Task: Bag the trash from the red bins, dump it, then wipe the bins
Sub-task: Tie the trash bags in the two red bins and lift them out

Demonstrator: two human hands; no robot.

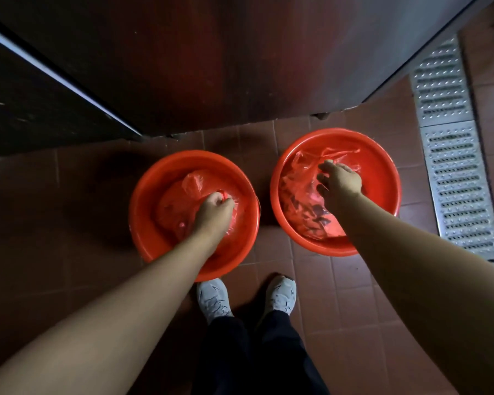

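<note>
Bins [154, 195] two, bags [180, 206] two, one hand [216, 208] per bag.

- Reddish-brown square floor tiles [320, 303] with pale grout lines, dim at left, brighter at right.
- Perforated metal drain grate [451, 143] set in the floor along the right side, in sections laid end to end, catching the light.
- Tall dark cabinet front [211, 58] at top, brushed metal sheen with a red glow, standing on the floor.
- Thin bright strip [57, 72] slanting across the dark upper left.
- Near-black panel [26, 115] below that strip.
- Small dark foot [321, 115] under the cabinet corner.
- Low, uneven lighting overall.
</note>
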